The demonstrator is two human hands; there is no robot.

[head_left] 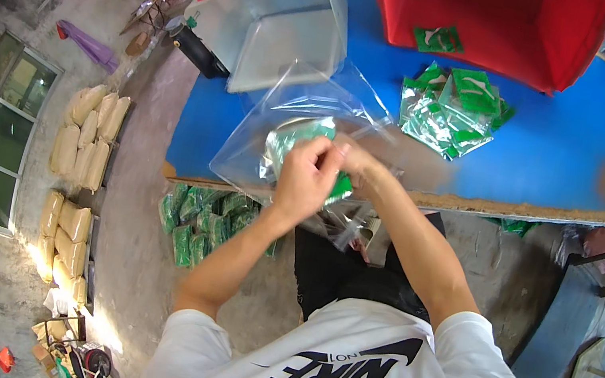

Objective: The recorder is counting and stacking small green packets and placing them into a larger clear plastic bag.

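A large clear plastic bag (255, 136) spreads over the near edge of the blue table, with shiny green-and-silver packets (278, 144) showing at its middle. My left hand (306, 175) is closed on the bag and packets, thumb up. Against it, my right hand (354, 159) is curled at the bag; it is slightly blurred and its fingertips are hidden behind the left hand. More crumpled clear film (349, 225) hangs below the hands. To the right lies a loose pile of similar flat green-and-clear packets (453, 114).
A red bin (470, 16) lies open toward me, one green packet (438, 40) at its lip. A translucent plastic tub (293, 37) stands at the table's far left. Filled green bags (203, 224) sit on the floor below; tan sacks (88, 143) line the wall at left.
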